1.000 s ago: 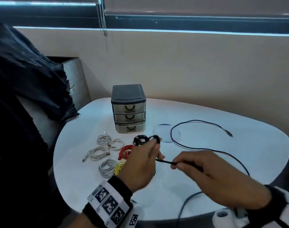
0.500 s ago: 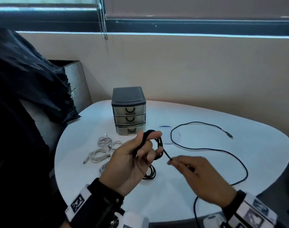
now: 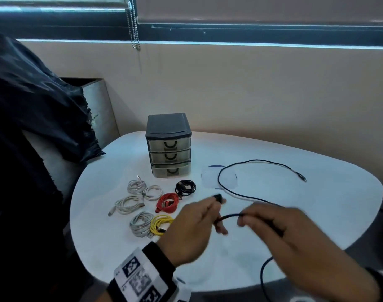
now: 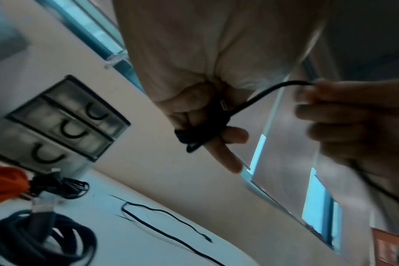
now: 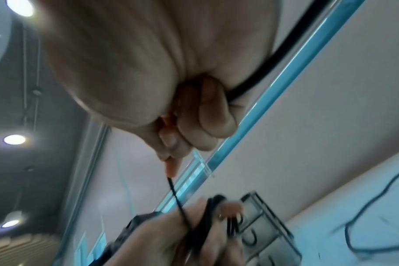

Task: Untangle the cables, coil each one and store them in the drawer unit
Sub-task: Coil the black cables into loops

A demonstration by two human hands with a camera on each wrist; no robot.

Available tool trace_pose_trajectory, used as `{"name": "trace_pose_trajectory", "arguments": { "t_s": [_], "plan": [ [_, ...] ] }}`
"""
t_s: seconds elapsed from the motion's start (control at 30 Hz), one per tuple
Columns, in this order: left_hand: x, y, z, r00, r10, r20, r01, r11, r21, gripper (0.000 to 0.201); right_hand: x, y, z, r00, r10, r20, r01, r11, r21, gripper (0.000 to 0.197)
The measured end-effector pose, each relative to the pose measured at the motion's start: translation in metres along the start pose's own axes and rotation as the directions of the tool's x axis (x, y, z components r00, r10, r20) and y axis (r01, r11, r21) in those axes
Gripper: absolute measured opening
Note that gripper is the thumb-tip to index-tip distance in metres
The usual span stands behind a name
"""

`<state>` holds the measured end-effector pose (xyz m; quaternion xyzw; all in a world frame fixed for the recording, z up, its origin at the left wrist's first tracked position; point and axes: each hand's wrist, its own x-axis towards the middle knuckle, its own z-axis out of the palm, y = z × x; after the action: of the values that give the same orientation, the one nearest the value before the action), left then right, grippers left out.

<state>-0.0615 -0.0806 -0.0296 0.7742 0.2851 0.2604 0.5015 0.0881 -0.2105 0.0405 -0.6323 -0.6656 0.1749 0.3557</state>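
Worktop (image 3: 316, 205): coiled cables lie before shut drawers (image 3: 168, 149).
Change: black cable's (image 3: 229, 216) loose run shorter (winding continues).
Hands: left (image 3: 192, 232) grips coil, right (image 3: 279, 234) pinches cable.

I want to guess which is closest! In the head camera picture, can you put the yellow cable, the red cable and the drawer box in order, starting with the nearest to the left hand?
From the left hand:
1. Yellow cable, just to its left.
2. Red cable, farther back and left.
3. Drawer box, at the back of the table.
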Motion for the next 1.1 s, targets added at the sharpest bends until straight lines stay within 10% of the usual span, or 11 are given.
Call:
{"name": "trace_pose_trajectory", "arguments": {
  "t_s": [0.2,0.57,0.87,1.0,1.1],
  "plan": [
    [-0.018,0.030,0.007,0.973,0.060,0.222,0.075,0.829,-0.554,0.045,0.027,0.030,-0.014,0.974,0.075,-0.212,-0.036,0.983,0.181,0.021],
    [-0.006,0.035,-0.002,0.972,-0.205,-0.111,-0.027,0.375,-0.927,0.045,0.008,0.050,0.054,0.991,0.125,0.044,-0.131,0.973,0.190,0.021],
    [0.025,0.015,-0.011,0.883,-0.257,-0.392,-0.165,0.612,-0.774,0.044,-0.012,0.039,0.061,0.977,0.159,0.142,-0.139,0.980,-0.139,0.012],
    [0.027,0.006,-0.011,0.885,-0.070,-0.461,-0.094,0.941,-0.324,0.041,-0.018,0.029,0.046,0.994,0.093,0.065,-0.077,0.972,-0.222,0.020],
    [0.019,0.002,0.004,0.964,0.105,-0.244,-0.056,0.978,0.198,0.032,-0.020,0.025,0.025,0.994,-0.056,-0.091,0.028,0.957,-0.287,0.020]
  ]
}}
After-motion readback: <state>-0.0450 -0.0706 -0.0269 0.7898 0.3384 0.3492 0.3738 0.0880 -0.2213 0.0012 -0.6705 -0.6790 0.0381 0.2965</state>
